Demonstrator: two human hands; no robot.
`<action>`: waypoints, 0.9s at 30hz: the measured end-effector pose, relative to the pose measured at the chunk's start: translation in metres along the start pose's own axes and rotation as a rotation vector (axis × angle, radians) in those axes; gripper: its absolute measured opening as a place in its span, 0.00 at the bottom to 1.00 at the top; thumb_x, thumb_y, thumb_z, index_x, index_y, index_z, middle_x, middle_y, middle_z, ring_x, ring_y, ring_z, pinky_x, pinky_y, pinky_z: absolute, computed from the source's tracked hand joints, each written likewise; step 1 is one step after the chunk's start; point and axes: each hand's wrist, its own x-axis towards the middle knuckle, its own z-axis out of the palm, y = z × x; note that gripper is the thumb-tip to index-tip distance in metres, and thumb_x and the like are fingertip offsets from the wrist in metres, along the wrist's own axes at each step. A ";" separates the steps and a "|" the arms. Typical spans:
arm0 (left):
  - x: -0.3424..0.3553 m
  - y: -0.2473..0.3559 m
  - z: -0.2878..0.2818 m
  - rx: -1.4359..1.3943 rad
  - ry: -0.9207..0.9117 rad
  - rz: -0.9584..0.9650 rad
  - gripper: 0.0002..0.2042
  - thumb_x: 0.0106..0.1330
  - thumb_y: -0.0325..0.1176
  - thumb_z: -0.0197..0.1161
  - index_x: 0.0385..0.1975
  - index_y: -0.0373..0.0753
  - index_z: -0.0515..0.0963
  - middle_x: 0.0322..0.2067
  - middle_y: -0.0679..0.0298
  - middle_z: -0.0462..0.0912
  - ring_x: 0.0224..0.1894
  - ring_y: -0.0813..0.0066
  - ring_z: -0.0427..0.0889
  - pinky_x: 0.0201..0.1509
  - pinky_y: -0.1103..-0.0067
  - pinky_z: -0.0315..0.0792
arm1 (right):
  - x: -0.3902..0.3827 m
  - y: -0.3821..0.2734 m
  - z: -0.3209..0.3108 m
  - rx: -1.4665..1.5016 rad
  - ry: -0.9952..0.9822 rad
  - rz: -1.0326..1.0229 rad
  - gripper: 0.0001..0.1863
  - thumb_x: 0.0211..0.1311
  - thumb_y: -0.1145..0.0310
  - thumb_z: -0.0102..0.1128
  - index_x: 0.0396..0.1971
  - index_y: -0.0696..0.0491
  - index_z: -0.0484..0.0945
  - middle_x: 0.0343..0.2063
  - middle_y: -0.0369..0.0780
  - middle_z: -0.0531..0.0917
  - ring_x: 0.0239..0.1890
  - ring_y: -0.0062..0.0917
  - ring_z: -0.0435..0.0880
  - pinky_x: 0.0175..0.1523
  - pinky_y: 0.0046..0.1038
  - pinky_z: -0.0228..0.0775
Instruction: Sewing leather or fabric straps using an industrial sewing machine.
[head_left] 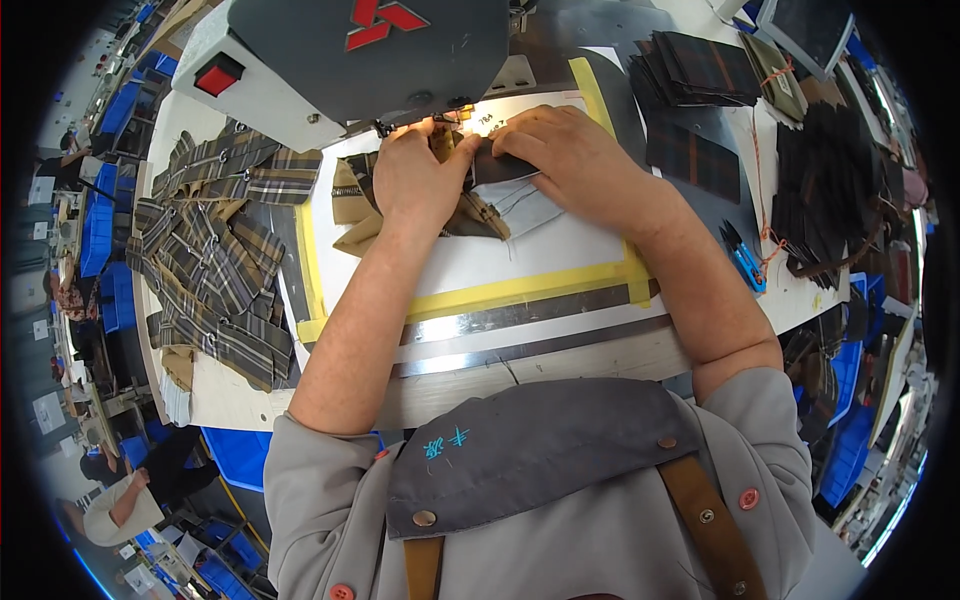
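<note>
Below the head of a sewing machine (370, 50), under its lit needle area, lies a zippered fabric piece (352, 200) in tan and dark cloth. A pale grey lining (515, 205) with loose threads shows at its right. My left hand (420, 180) presses and grips the cloth beside the needle, thumb and forefinger around a fold. My right hand (570, 150) pinches the dark edge of the same piece just right of the needle, fingers bent. Both hands hide much of the cloth, and the fingertips are partly covered.
A white work sheet is edged with yellow tape (520, 292). Plaid strips with metal buckles (215, 250) pile up at the left. Dark plaid panels (705, 70) and a stack of black pieces (825, 190) lie at the right, near blue thread snips (742, 258) on an orange cord.
</note>
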 end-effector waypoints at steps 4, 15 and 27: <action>0.012 -0.002 0.005 -0.141 -0.123 -0.188 0.18 0.67 0.49 0.67 0.39 0.38 0.87 0.31 0.57 0.88 0.38 0.62 0.87 0.45 0.71 0.77 | 0.000 0.006 -0.002 0.064 0.033 -0.055 0.19 0.49 0.76 0.69 0.45 0.50 0.84 0.45 0.36 0.85 0.53 0.33 0.81 0.60 0.39 0.71; -0.020 -0.021 -0.039 0.093 0.086 0.180 0.06 0.66 0.30 0.68 0.36 0.34 0.85 0.35 0.56 0.85 0.35 0.53 0.86 0.40 0.65 0.78 | 0.007 0.005 0.011 -0.064 0.150 -0.120 0.16 0.53 0.73 0.65 0.42 0.43 0.91 0.45 0.29 0.88 0.56 0.27 0.78 0.61 0.33 0.73; -0.066 0.002 -0.062 0.055 -0.154 0.597 0.09 0.60 0.39 0.72 0.36 0.43 0.87 0.35 0.67 0.86 0.40 0.67 0.83 0.55 0.67 0.66 | 0.017 0.005 0.019 -0.063 0.155 -0.131 0.15 0.55 0.69 0.62 0.41 0.43 0.91 0.45 0.28 0.87 0.55 0.25 0.78 0.59 0.32 0.75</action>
